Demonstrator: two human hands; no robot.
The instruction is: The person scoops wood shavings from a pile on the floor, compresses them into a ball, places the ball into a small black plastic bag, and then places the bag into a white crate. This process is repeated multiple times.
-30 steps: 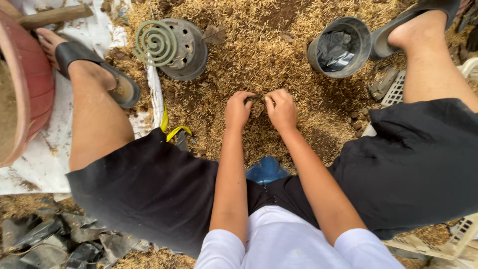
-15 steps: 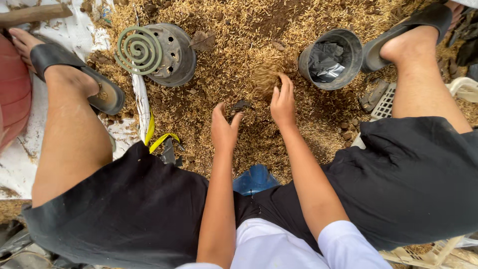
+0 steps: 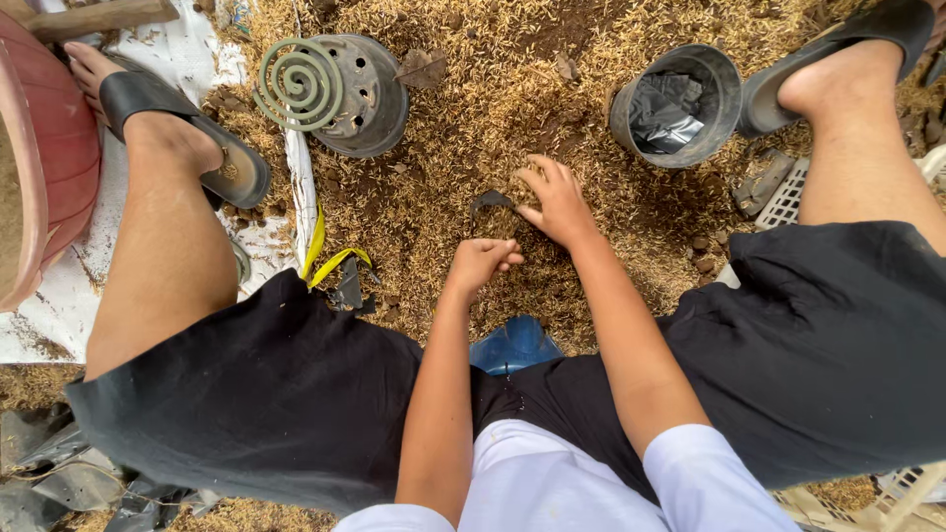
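Observation:
I sit over a heap of yellow-brown rice husks [image 3: 473,108] on the ground. A small black plastic bag [image 3: 490,203], filled with husks, stands between my hands. My left hand [image 3: 480,262] is curled shut at the bag's near edge. Just right of the bag, my right hand [image 3: 555,202] lies on the husks with its fingers spread and its fingertips touching the rim. My bare legs and black shorts frame both sides.
A black pot [image 3: 680,74] with crumpled black plastic inside stands at upper right. An upturned grey pot [image 3: 370,99] at upper left carries a green spiral coil [image 3: 299,85]. A reddish basin [image 3: 44,167] is at far left. There is also a yellow strip [image 3: 327,258] and a white crate [image 3: 788,197].
My left hand pulled back toward me and curled shut. My right hand slid down beside the bag, fingers spread. The camera view shifted slightly.

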